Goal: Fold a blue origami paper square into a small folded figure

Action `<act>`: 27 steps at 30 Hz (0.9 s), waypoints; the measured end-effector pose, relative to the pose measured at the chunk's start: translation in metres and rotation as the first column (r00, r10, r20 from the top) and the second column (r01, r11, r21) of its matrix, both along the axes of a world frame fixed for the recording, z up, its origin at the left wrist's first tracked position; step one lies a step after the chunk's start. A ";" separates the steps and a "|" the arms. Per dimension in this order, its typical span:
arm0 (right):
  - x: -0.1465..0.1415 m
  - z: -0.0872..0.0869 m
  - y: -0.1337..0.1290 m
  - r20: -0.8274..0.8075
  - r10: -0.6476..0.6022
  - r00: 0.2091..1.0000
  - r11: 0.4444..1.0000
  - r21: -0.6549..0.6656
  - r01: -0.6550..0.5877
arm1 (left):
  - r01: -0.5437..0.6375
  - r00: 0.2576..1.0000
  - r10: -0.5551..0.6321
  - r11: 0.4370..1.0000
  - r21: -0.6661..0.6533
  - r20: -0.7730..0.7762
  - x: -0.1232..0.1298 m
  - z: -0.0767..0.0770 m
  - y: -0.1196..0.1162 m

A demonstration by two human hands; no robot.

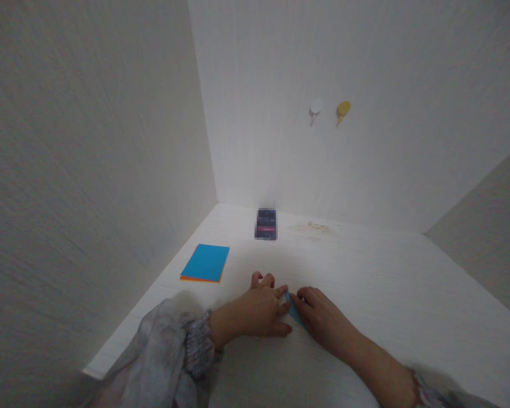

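A small folded piece of blue paper (294, 310) lies on the white tabletop between my hands. My left hand (263, 307) is on its left side, fingers spread, with fingertips touching the paper's edge. From the right, my right hand (321, 313) rests over the paper with bent fingers close together, closed on its right edge. Part of the paper is hidden under the right hand. Up and to the left lies a stack of square paper (206, 262), blue on top with orange showing along the lower edge.
A dark, blurred rectangular object (266, 224) is at the back of the white table (386, 277), near the wall. Beside it is a brownish worn patch (317, 226). A white hook (315, 107) and a yellow hook (343, 109) are on the back wall. Panels rise at both sides.
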State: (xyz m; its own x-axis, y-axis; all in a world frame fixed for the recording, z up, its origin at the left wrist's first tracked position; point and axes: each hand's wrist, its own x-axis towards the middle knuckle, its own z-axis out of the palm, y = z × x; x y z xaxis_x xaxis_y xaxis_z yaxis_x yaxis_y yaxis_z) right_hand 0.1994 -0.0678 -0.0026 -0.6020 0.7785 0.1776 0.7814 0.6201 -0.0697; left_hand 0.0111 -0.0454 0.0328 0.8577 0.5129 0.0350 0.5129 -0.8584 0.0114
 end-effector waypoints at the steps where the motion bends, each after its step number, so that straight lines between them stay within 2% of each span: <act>1: 0.000 0.000 0.000 0.005 0.007 1.000 1.000 0.012 -0.007 | -0.001 1.000 0.001 1.000 0.003 0.002 0.000 -0.001 0.000; 7: -0.001 -0.002 0.000 0.011 0.011 1.000 1.000 0.026 -0.012 | 0.003 1.000 -0.003 1.000 0.009 0.012 -0.002 -0.006 -0.002; 17: -0.002 0.000 -0.001 -0.056 -0.014 0.998 1.000 -0.016 0.013 | -0.009 1.000 0.009 1.000 -0.028 -0.006 -0.002 -0.002 -0.001; 27: -0.001 0.009 -0.004 -0.125 -0.004 0.992 0.997 -0.074 -0.005 | 0.017 0.999 -0.018 1.000 0.013 0.051 -0.007 -0.007 -0.001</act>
State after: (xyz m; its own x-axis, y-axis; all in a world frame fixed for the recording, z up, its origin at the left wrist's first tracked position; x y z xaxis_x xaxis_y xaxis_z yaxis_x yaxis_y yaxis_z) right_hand 0.1980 -0.0723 0.0062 -0.5788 0.7922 0.1934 0.7636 0.6098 -0.2126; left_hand 0.0037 -0.0463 0.0253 0.8635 0.4969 0.0858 0.4966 -0.8676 0.0265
